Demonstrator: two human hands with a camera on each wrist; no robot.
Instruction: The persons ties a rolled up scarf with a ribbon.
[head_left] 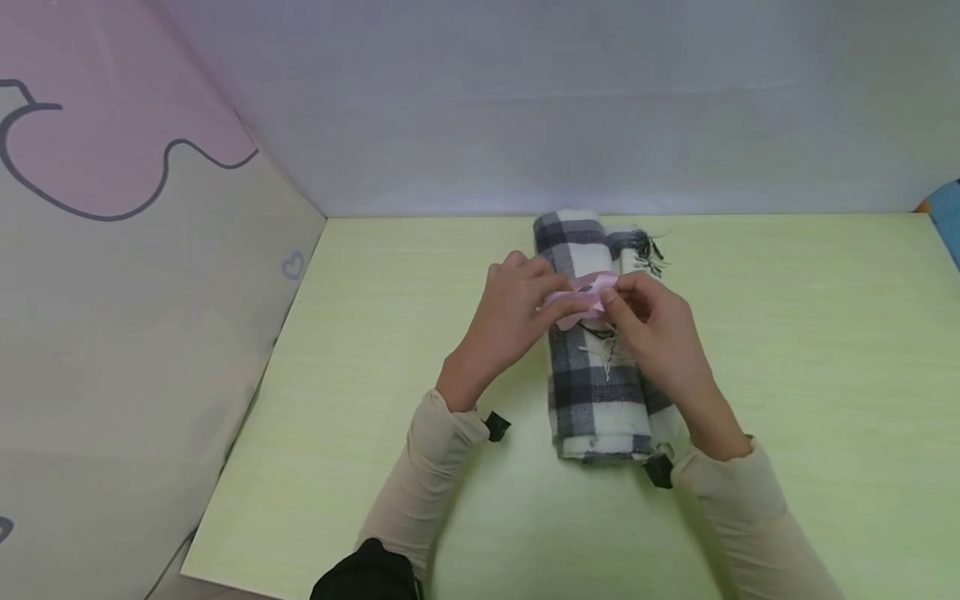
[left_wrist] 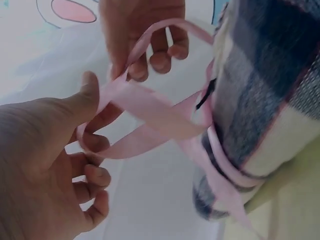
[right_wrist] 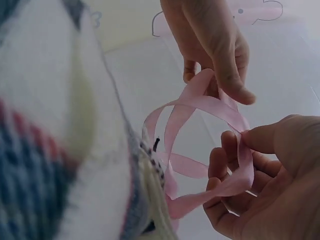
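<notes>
We log 1 rolled grey-and-white plaid wool scarf, its pink satin ribbon wrapped round, the bow unfinished, left hand and right hand each pinching a loop.

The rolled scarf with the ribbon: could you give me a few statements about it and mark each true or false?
1. The scarf is plaid, dark and white. True.
2. The ribbon is green. False: it is pink.
3. Both the left hand and the right hand hold the ribbon. True.
4. The scarf hangs on the wall. False: it lies rolled on the pale green table.
5. The ribbon passes around the scarf. True, as the left wrist view shows.
</notes>
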